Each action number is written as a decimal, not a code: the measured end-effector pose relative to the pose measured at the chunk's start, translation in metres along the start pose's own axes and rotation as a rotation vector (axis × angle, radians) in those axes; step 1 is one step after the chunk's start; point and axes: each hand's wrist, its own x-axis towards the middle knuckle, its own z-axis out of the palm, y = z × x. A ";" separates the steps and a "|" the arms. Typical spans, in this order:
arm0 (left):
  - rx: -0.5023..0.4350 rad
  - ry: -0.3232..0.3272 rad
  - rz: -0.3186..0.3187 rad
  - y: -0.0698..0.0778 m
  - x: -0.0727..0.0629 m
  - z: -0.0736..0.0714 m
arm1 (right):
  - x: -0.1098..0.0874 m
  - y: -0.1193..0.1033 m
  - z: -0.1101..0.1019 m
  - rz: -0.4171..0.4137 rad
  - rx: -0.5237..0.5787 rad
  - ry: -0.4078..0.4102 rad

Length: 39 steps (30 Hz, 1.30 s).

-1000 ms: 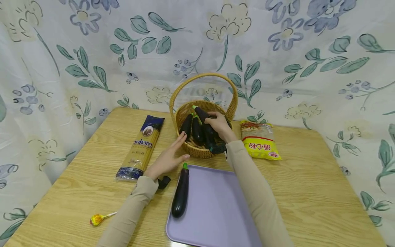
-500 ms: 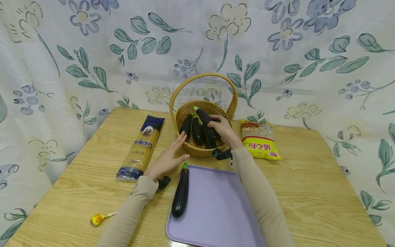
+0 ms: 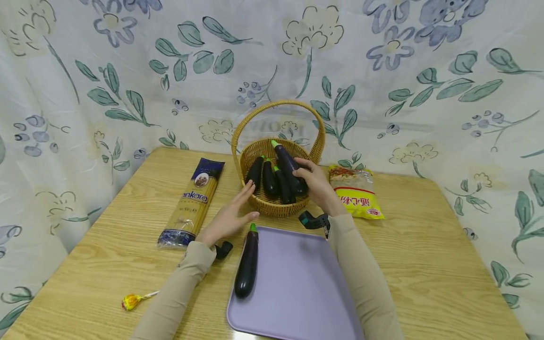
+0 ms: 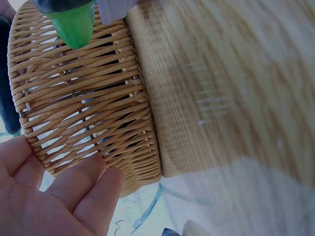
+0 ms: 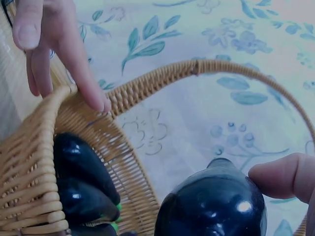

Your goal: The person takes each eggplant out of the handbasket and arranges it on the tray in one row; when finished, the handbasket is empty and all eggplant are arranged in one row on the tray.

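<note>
My right hand (image 3: 320, 186) grips a dark eggplant (image 3: 289, 163) with a green stem, raised over the right side of the wicker basket (image 3: 276, 210). In the right wrist view, the thumb (image 5: 285, 177) presses against the glossy eggplant (image 5: 211, 209). Several other eggplants (image 3: 270, 179) lie in the basket. At the basket's near left rim, my left hand (image 3: 227, 217) touches the weave with fairly straight fingers; the left wrist view shows its fingertips (image 4: 110, 179) against the wicker wall. Another eggplant (image 3: 246, 269) lies along the left edge of the lilac tray (image 3: 301, 283).
A spaghetti pack (image 3: 193, 203) lies left of the basket, and a yellow-labelled food bag (image 3: 356, 193) lies to its right. A lollipop (image 3: 132, 301) sits at the front left of the wooden table (image 3: 425, 255). The basket's tall handle (image 3: 278, 105) arches overhead. Floral cloth (image 3: 272, 61) hangs behind.
My right hand has drawn back and to the right, tilting and lifting the gripped eggplant off the others, which show more now. The left hand stays at the basket rim.
</note>
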 end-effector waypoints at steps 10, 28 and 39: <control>0.003 0.006 0.003 -0.001 0.001 0.001 | -0.026 0.005 -0.007 -0.025 0.079 -0.070; 0.018 0.015 0.016 0.000 0.002 0.002 | -0.053 0.019 -0.005 -0.048 0.112 -0.173; 0.021 0.012 0.008 0.000 0.001 0.001 | -0.071 0.022 -0.012 -0.004 0.113 -0.165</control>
